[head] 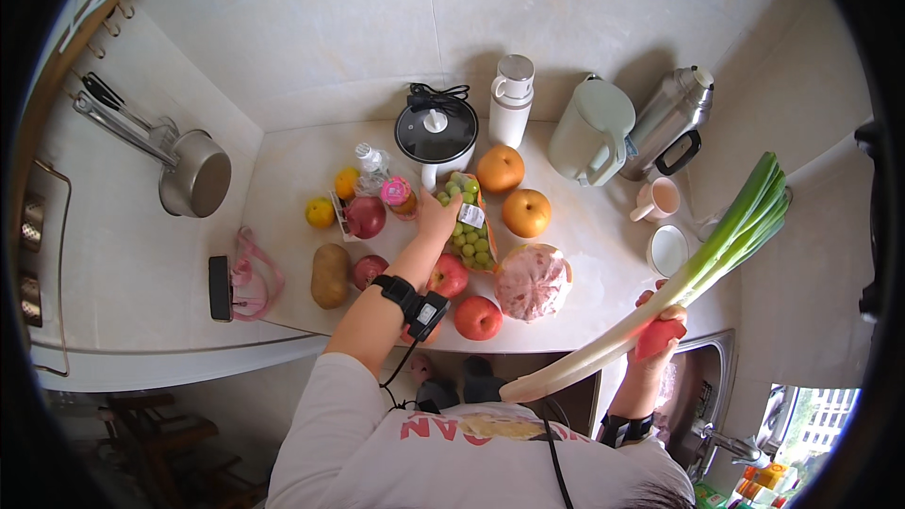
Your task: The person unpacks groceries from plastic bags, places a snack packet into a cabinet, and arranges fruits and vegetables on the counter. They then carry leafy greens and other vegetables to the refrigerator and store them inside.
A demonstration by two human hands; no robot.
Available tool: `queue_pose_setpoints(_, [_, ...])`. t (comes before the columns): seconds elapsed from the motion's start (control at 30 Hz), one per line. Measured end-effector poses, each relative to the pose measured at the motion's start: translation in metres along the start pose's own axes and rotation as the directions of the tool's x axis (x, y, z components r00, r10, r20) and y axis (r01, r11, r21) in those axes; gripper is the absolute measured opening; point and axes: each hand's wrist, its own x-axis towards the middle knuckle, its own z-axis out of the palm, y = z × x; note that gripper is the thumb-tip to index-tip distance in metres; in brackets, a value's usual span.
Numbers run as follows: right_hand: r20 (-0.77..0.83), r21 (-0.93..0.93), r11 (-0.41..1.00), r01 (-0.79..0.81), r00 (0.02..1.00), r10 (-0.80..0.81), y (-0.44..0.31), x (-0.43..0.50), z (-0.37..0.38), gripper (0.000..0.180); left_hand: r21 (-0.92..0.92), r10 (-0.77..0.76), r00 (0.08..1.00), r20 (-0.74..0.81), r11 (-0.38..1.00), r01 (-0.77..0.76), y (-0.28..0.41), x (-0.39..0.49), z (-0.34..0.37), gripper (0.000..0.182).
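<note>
My left hand lies at the left side of a bag of green grapes, its fingers on the upper part; whether they grip it I cannot tell. My right hand holds a long leek and a red item against it. Around the grapes are two yellow-brown pears, red apples and a halved pomelo-like fruit in wrap. Left of my hand are a pink-lidded jar, red onions, a potato and two small oranges.
Behind stand a lidded electric pot, a white flask, a pale green kettle and a steel vacuum jug. A pink mug and white bowl stand at right, above the sink. A saucepan hangs left.
</note>
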Motion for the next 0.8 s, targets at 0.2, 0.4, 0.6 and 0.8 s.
queue_pose_setpoints(0.2, [-0.03,0.003,1.0,0.009,1.0,-0.009,0.002,-0.003,-0.004,0.047,-0.274,-0.157,0.987,-0.036,0.951,0.142,0.003,0.047,0.007,0.074])
queue_pose_setpoints(0.4, [-0.046,-0.049,0.999,0.004,0.999,-0.007,-0.002,-0.004,-0.012,0.048,-0.411,-0.466,0.847,0.254,0.741,0.531,-0.001,0.08,0.002,0.059])
queue_pose_setpoints(0.6, [-0.056,-0.026,1.0,0.002,0.998,-0.003,-0.003,0.001,-0.012,0.047,-0.445,-0.429,0.836,0.342,0.71,0.546,0.0,0.072,-0.006,0.062])
queue_pose_setpoints(0.8, [-0.103,0.073,0.997,0.0,0.995,0.007,0.0,0.004,-0.007,0.046,-0.476,-0.334,0.903,0.269,0.769,0.426,0.004,0.067,-0.005,0.052])
